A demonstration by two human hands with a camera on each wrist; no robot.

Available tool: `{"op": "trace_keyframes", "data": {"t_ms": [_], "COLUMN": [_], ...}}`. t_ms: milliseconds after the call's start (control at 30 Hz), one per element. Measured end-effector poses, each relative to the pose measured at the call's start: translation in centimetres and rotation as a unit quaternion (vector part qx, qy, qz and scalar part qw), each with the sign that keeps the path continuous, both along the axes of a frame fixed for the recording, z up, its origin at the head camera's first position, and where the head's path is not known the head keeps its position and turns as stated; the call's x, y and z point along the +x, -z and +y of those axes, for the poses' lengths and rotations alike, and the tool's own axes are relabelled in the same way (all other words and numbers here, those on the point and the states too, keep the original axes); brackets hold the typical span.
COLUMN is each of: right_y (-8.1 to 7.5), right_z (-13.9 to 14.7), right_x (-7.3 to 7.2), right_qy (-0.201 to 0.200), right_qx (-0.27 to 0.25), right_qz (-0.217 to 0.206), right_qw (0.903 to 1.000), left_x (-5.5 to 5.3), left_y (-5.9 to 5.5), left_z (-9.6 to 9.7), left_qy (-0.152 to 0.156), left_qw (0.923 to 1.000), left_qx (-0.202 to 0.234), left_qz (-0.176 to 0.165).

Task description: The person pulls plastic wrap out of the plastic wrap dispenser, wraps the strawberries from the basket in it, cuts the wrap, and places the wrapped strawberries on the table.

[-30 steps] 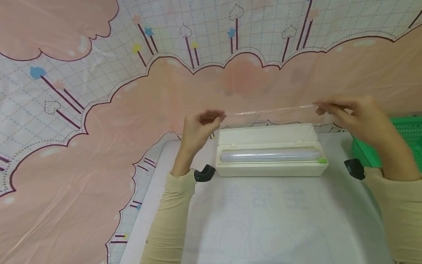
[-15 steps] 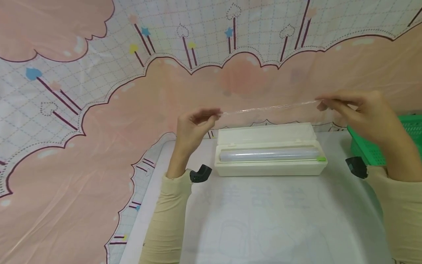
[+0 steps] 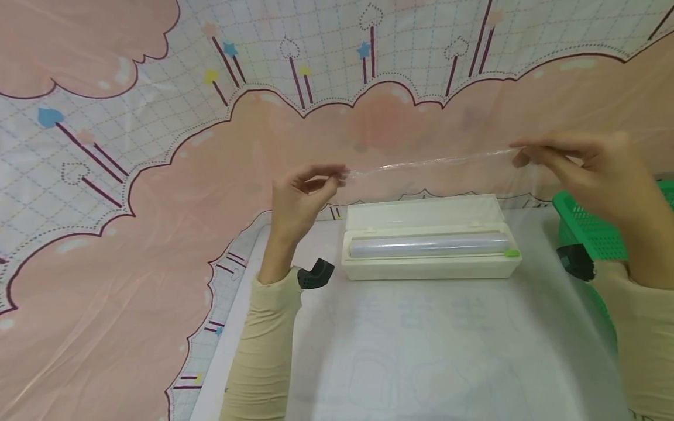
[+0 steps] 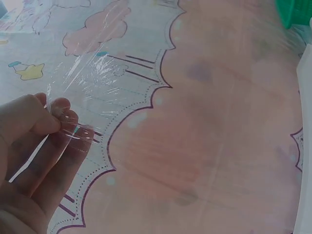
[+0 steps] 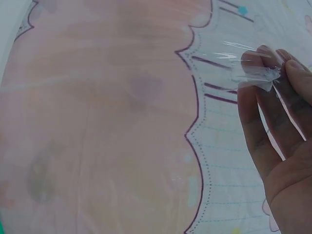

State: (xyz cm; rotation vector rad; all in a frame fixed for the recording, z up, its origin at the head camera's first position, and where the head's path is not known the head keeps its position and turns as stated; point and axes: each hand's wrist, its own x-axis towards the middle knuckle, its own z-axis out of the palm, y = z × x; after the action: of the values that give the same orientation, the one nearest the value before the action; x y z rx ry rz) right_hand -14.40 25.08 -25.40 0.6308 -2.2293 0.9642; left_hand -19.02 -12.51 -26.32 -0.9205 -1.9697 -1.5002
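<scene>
A thin clear sheet of plastic wrap (image 3: 432, 162) is stretched between both hands, its edge catching the light. The left hand (image 3: 302, 202) pinches one corner between thumb and fingertips; in the left wrist view the wrap (image 4: 92, 80) creases out from those fingers. At the opposite corner the right hand (image 3: 595, 169) pinches the film, bunched at its fingertips in the right wrist view (image 5: 258, 77). Below the wrap, on the white table, stands an open white dispenser box (image 3: 429, 270) with its lid (image 3: 423, 213) tipped back. Inside lies a roll of plastic wrap (image 3: 429, 244).
A green plastic basket (image 3: 590, 225) stands right of the box, partly hidden by the right arm. A small green slider (image 3: 511, 253) sits at the box's right front edge. A pink-and-white patterned cloth (image 3: 210, 175) hangs behind and left of the table (image 3: 447, 362).
Both hands have risen a little and drawn farther apart, the right one moving up and right, the left one leftward. The wrap between them is lifted higher; the box stays in place.
</scene>
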Motion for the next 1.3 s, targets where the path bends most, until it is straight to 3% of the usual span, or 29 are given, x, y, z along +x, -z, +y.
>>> {"op": "trace_keyframes", "data": {"t_ms": [367,533,800,967,1300], "right_y": [-0.7,-0.6,-0.1,0.2,0.8], "right_z": [0.0,0.1,0.0,0.2,0.8], "right_x": [0.2,0.3,0.9,1.2,1.6], "right_qy": [-0.008,-0.012,0.000,-0.012,-0.077], "right_qx": [-0.014,-0.008,-0.007,-0.022,-0.045], "right_qz": [0.014,0.012,-0.020,-0.016,-0.018], "right_qw": [0.9998,0.9998,0.9998,0.9996,0.9958], "left_x": [0.2,0.3,0.7,1.1,2.3], "left_y": [-0.7,-0.7,-0.3,-0.2,-0.1], "left_z": [-0.2,-0.1,-0.1,-0.2,-0.8], "left_qy": [0.012,-0.004,0.008,0.017,0.044], "left_qw": [0.9997,0.9999,0.9997,0.9997,0.9985], "left_qx": [0.006,-0.002,-0.019,-0.018,-0.026], "left_qz": [0.019,0.016,-0.010,-0.004,0.020]}}
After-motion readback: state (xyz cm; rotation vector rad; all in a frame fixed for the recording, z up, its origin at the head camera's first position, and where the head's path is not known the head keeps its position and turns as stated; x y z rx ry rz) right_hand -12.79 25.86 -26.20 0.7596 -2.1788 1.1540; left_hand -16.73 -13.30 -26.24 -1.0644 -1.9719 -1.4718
